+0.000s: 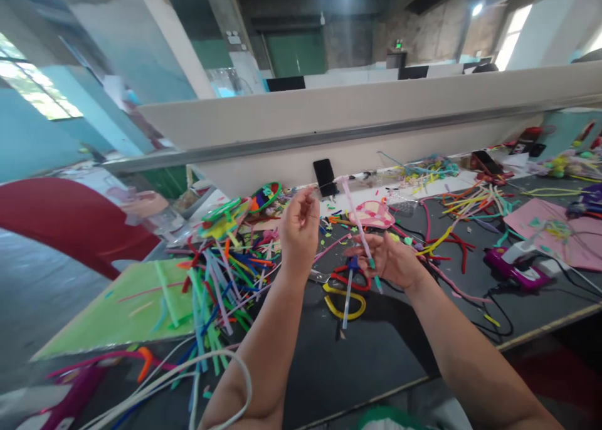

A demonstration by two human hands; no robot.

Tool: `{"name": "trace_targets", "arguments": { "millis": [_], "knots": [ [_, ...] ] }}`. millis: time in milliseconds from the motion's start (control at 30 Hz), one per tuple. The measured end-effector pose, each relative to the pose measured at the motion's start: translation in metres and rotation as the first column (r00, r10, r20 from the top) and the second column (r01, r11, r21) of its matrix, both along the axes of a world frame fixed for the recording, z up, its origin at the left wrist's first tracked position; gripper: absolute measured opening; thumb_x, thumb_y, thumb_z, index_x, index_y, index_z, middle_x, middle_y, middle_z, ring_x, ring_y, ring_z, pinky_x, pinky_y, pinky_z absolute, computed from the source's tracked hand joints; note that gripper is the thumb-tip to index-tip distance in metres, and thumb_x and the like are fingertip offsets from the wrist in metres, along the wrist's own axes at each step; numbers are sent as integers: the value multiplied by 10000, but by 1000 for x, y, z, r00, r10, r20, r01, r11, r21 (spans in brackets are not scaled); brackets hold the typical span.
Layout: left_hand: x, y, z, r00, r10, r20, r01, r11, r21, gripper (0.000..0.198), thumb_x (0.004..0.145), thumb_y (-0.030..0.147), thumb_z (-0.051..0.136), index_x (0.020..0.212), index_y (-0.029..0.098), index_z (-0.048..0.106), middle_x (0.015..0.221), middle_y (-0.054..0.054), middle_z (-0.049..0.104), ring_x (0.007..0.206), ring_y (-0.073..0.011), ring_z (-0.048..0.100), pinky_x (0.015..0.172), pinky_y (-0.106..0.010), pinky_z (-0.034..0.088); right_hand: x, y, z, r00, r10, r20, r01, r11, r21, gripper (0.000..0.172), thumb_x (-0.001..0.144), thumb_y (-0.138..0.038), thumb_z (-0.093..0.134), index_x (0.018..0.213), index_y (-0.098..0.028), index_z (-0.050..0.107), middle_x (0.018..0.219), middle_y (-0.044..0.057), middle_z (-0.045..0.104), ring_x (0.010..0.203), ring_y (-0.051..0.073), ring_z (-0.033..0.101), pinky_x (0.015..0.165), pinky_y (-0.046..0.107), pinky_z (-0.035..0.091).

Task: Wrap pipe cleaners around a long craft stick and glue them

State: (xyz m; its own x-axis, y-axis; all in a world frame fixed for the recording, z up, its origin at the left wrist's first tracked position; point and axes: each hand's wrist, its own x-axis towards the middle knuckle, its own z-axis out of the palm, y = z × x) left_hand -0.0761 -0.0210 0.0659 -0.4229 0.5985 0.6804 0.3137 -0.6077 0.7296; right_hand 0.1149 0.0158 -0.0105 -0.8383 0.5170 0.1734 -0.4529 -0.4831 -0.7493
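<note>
My left hand (300, 226) is raised over the table, its fingers curled in a pinch. A thin pale strand seems to run from its fingertips to the top of a pale pink pipe cleaner (358, 220). That stem stands tilted, with teal at its lower end. My right hand (390, 261), palm turned up, holds the stem near the lower end between its fingers. Below my hands lie red-handled scissors (362, 286), a bent yellow pipe cleaner (345, 314) and a clear stick with a blue top (347, 298).
Many loose pipe cleaners (216, 286) pile up at left beside a green sheet (108, 304). A black phone (324, 176) leans on the white partition (263, 167). At right are a purple power strip (517, 270) with cords and a pink sheet (555, 229). A white cable (235, 358) loops near my left forearm.
</note>
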Motion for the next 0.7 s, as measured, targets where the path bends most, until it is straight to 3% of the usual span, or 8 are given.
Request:
{"name": "trace_targets", "arguments": {
  "millis": [200,333,467,567,633,700],
  "knots": [
    [-15,-13,14,958,171,-231,-161,985,60,239,816,260,619,1040,221,692,1021,-58,677,939,-183,605,888,-321,459,-10,-6,-6,998,47,48,-49,998,38,456,858,-548,493,1129,-194,585,1122,140,639,713,159,588,521,235,392],
    [-22,-17,18,881,241,-407,-221,970,98,215,844,249,579,1012,204,704,978,-53,708,923,-178,627,890,-324,471,-15,-11,-9,992,94,81,-102,990,101,489,879,-554,443,1184,-190,557,1179,169,617,713,170,621,526,253,429],
    [-27,-22,23,816,246,-523,-209,969,129,199,863,233,549,968,184,711,940,-58,718,882,-158,646,846,-286,491,-8,-15,-7,971,211,114,-228,960,164,585,848,-621,434,1261,-214,506,1221,184,598,843,258,670,675,397,509],
    [-24,-27,26,799,224,-559,-194,974,113,193,867,219,539,957,183,706,912,-48,716,853,-147,649,803,-266,500,2,-14,-3,952,272,140,-295,937,187,740,762,-725,450,1282,-202,504,1237,203,590,1006,329,636,846,523,453],
    [-17,-29,25,787,212,-579,-191,977,99,190,870,214,532,949,185,702,890,-43,715,838,-146,649,786,-263,501,7,-10,-2,957,264,118,-283,941,184,792,736,-765,426,1250,-175,544,1226,212,596,1072,354,602,890,550,419],
    [-9,-30,22,765,183,-618,-175,982,74,188,874,215,525,940,186,698,883,-42,715,833,-146,650,784,-262,500,8,-5,-2,976,208,58,-214,965,151,733,769,-744,405,1193,-176,591,1171,188,636,1049,338,618,879,542,433]
  ]
}}
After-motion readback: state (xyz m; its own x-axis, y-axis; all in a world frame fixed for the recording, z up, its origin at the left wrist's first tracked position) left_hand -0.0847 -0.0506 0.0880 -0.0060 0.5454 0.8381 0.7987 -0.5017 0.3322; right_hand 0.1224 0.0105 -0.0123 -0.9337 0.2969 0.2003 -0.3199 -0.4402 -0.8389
